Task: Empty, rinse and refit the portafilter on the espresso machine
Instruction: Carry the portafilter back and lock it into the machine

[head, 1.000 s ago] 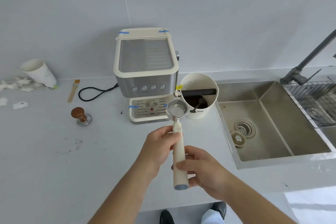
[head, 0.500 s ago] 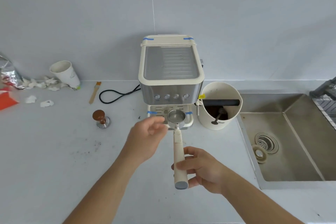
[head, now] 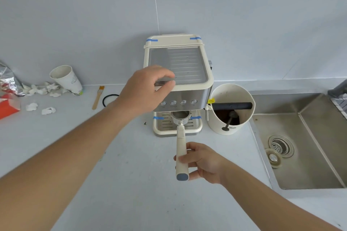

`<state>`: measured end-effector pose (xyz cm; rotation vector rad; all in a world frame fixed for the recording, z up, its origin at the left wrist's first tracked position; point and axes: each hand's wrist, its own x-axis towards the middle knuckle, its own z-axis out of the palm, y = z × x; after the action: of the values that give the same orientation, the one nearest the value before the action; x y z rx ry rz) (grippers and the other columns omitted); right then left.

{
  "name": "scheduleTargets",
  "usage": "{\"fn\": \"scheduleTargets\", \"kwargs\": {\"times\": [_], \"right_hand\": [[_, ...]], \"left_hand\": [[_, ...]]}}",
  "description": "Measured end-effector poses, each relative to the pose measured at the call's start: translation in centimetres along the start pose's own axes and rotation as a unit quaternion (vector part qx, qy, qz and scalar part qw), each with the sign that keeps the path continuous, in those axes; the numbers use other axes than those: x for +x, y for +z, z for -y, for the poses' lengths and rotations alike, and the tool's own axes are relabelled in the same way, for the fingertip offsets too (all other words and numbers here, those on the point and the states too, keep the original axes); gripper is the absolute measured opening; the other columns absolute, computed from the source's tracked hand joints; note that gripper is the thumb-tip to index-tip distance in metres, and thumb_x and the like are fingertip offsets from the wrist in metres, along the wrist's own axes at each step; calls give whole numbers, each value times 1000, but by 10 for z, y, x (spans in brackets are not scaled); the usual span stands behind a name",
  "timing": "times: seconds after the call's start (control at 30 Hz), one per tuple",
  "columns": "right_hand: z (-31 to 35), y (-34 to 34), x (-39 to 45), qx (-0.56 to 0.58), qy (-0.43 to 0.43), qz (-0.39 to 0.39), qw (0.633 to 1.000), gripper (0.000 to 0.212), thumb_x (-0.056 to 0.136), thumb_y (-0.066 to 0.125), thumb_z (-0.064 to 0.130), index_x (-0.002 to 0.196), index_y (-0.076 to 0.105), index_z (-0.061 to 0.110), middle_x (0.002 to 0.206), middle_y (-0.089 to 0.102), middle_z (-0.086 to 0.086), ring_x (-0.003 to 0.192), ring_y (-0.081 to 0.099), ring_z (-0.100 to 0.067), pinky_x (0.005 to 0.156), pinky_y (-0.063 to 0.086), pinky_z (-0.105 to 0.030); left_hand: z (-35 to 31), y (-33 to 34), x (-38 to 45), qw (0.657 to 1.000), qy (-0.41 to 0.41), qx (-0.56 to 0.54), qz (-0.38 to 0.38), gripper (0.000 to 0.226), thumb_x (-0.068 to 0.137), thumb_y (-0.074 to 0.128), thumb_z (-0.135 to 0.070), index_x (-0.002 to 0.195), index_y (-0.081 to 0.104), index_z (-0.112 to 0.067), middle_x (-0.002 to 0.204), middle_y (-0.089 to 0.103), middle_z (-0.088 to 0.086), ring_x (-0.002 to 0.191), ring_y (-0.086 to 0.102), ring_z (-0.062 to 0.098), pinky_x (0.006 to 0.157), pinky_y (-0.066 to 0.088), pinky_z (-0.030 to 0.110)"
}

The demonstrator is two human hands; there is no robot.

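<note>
Left hand (head: 148,88) now raised to espresso machine (head: 178,73) top, fingers curled; portafilter (head: 181,137) handle gripped by right hand (head: 201,161). Machine best steadied, basket kept level.

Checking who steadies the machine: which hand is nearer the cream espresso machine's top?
Left. The left hand is at the cream espresso machine top's front-left edge; the right hand holds the cream-handled portafilter below.
</note>
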<state>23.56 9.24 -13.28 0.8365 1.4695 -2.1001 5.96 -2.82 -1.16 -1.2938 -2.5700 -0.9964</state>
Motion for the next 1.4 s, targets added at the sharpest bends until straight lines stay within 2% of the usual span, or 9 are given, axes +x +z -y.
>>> {"fn": "scheduleTargets", "kwargs": {"times": [0.1, 0.17, 0.23, 0.37, 0.47, 0.67, 0.77, 0.93, 1.4], "right_hand": [[3, 0, 4, 7, -8, 8, 1000, 39, 84, 69, 0, 121, 60, 10, 110, 69, -13, 94, 67, -30, 71, 59, -43], [5, 1, 7, 9, -14, 13, 1000, 35, 85, 68, 0, 118, 62, 11, 106, 69, -11, 93, 66, -30, 77, 59, -47], [7, 2, 9, 15, -21, 16, 1000, 30, 86, 67, -1, 113, 63, 13, 103, 68, -10, 92, 66, -29, 79, 59, -49], [10, 5, 14, 23, -31, 21, 999, 36, 86, 68, -1, 118, 60, 14, 105, 68, -10, 90, 66, -29, 69, 59, -43], [14, 9, 19, 45, -36, 17, 998, 33, 85, 68, -2, 114, 61, 14, 105, 67, -12, 89, 67, -28, 66, 60, -42], [22, 19, 34, 85, -43, 4, 995, 39, 84, 71, 1, 121, 60, 9, 110, 66, -12, 87, 68, -27, 66, 60, -43], [27, 22, 41, 104, -48, 2, 993, 43, 84, 70, 0, 124, 59, 9, 107, 65, -11, 84, 67, -25, 64, 60, -42], [30, 30, 52, 126, -56, 6, 990, 48, 83, 71, -2, 127, 59, 12, 105, 65, -9, 87, 68, -26, 66, 60, -43], [35, 67, 82, 191, -88, -23, 977, 41, 78, 76, -6, 108, 60, 15, 99, 66, -4, 88, 69, -24, 73, 62, -45]], "left_hand": [[5, 5, 22, 997, 4, 36, 70, 33, 89, 56, -39, 112, 67, -19, 110, 68, -2, 99, 63, 17, 91, 49, 38], [5, 9, 34, 994, 1, 50, 97, 35, 91, 55, -40, 118, 64, -18, 118, 64, 7, 109, 58, 24, 95, 44, 37], [6, 14, 42, 991, -2, 73, 111, 42, 93, 53, -43, 129, 58, -23, 134, 57, 5, 125, 49, 22, 102, 34, 33], [14, 20, 45, 981, 35, 141, 127, 51, 96, 42, -48, 142, 45, -27, 146, 47, 2, 135, 38, 19, 108, 24, 34], [21, 19, 49, 974, 37, 163, 151, 56, 94, 38, -53, 145, 39, -32, 155, 36, -1, 142, 31, 20, 114, 19, 38], [34, 11, 60, 981, 35, 92, 167, 59, 81, 42, -61, 136, 51, -41, 145, 45, -8, 134, 37, 17, 112, 22, 34], [41, 8, 66, 973, 56, 91, 204, 68, 78, 35, -65, 141, 44, -41, 152, 37, -8, 139, 32, 17, 116, 22, 38], [47, 8, 75, 957, 80, 127, 247, 69, 84, 35, -64, 149, 29, -40, 162, 21, -5, 149, 14, 16, 120, 11, 37], [55, 9, 84, 955, 100, 127, 248, 75, 80, 32, -69, 149, 31, -39, 161, 24, -5, 148, 19, 14, 120, 12, 33]]}}
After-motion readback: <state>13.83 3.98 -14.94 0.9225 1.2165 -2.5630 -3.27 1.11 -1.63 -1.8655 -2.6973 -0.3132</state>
